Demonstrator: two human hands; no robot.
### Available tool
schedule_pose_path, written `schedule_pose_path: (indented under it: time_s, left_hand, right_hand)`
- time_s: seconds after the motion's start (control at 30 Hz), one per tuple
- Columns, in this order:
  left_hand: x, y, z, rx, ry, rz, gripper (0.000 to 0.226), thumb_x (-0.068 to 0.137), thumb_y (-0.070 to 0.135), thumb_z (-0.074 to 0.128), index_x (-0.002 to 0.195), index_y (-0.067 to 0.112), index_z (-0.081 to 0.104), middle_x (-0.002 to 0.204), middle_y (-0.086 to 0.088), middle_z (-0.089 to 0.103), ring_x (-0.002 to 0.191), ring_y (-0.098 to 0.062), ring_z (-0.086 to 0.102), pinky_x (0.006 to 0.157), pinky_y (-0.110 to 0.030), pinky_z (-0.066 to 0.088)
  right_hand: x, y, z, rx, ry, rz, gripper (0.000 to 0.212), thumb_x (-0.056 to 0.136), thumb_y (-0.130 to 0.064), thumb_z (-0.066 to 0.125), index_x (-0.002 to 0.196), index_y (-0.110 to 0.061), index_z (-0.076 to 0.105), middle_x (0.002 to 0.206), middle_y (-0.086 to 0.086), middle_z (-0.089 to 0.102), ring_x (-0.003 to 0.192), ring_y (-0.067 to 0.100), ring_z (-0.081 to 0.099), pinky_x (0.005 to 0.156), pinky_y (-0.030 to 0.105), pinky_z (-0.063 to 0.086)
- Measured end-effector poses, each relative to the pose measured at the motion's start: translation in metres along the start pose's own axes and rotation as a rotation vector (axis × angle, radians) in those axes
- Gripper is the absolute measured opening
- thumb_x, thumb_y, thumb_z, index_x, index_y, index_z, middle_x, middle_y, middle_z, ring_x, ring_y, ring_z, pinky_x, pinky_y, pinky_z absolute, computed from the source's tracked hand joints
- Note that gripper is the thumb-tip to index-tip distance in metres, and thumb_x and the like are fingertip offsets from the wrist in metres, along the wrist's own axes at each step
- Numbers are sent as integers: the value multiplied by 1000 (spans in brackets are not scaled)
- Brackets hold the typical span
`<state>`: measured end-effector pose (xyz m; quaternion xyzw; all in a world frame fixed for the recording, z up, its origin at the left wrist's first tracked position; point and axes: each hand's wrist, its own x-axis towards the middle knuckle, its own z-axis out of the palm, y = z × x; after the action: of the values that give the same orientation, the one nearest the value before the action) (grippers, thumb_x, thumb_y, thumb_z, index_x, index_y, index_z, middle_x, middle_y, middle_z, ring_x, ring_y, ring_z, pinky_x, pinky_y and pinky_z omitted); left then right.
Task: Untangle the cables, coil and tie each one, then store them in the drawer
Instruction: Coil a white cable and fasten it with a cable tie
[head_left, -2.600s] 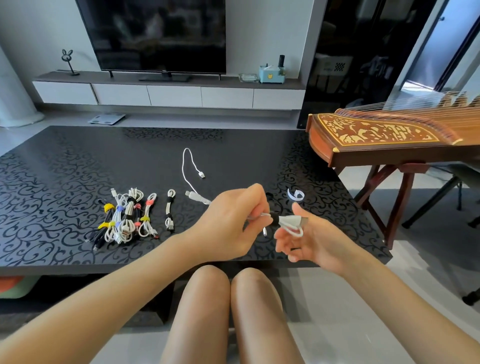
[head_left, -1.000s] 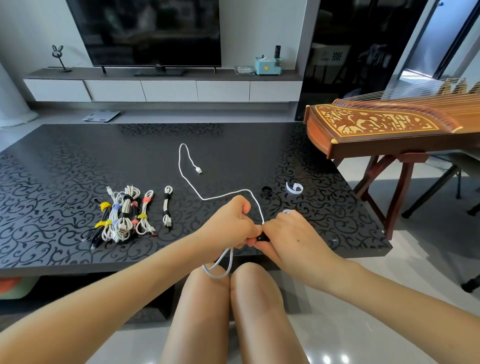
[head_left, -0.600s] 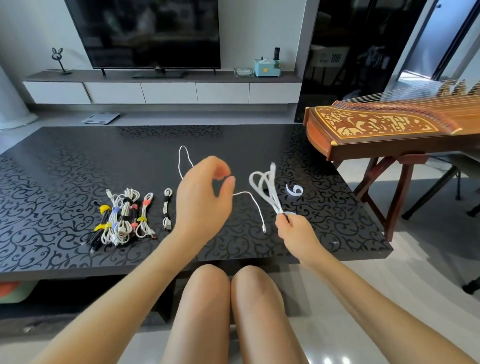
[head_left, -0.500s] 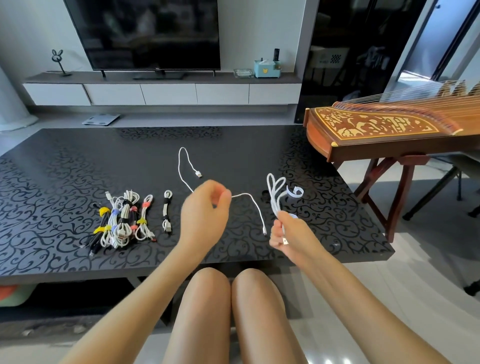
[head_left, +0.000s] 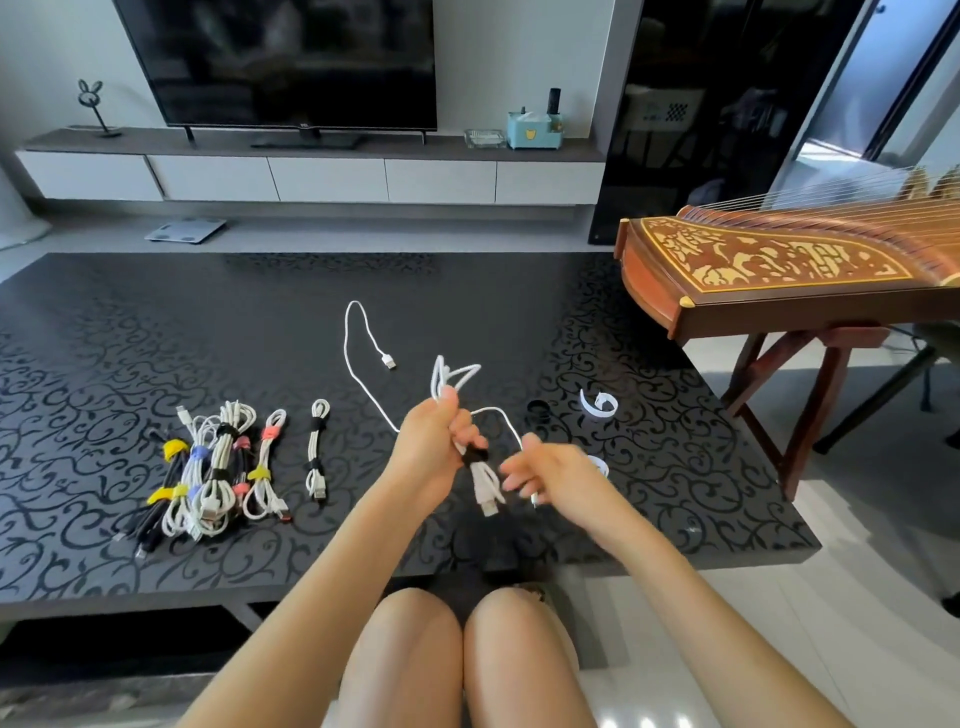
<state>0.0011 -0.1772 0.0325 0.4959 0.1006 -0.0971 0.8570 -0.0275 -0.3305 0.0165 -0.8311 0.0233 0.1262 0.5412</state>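
Observation:
My left hand (head_left: 431, 447) grips a coiled white cable (head_left: 485, 486) above the near middle of the black patterned table (head_left: 156, 338). A black tie is wrapped round the coil just below my fingers; its loops stick out above my fist and a plug hangs below. My right hand (head_left: 556, 473) hovers just right of the coil with fingers spread, holding nothing. A loose white cable (head_left: 358, 374) snakes over the table behind my hands. Several tied cables (head_left: 213, 467) lie in a pile at the left, with one more tied cable (head_left: 317, 449) beside them.
A black tie ring (head_left: 538, 410) and a curled white strap (head_left: 600, 404) lie on the table right of my hands. A wooden zither (head_left: 779, 270) on a stand is close to the table's right edge. A TV cabinet with drawers (head_left: 327, 179) lines the far wall.
The coiled cable has passed from my right hand to my left hand. My left hand let go of the loose cable, which lies on the table. My right hand has opened.

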Motion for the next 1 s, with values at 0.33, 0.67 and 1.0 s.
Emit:
schedule_pose_path:
  time_s: [0.33,0.67,1.0]
  left_hand:
    - [37,4,-22,-45,65,-174,25,97,22,46,73,14,46,44,10,22,33,-4,16,30,-17,14]
    - [16,-5,-35,273,-70,-66,10,90,11,58,83,12,52,47,9,21,37,-5,17,33,-15,17]
    - [-45,13,-23,225,-331,-90,18,87,16,56,70,14,50,46,9,23,37,-3,18,34,-14,22]
  right_hand:
    - [132,46,-19,-1085,223,-103,29,97,-32,50,122,-20,58,117,7,55,108,26,50,87,31,39]
    - [47,-6,-3,841,-290,107,10,82,-22,64,82,-19,73,79,5,67,65,14,62,60,26,53]
    - [-24,-23,7,796,-281,130,17,74,-19,66,89,-11,67,70,7,65,56,13,59,55,23,52]
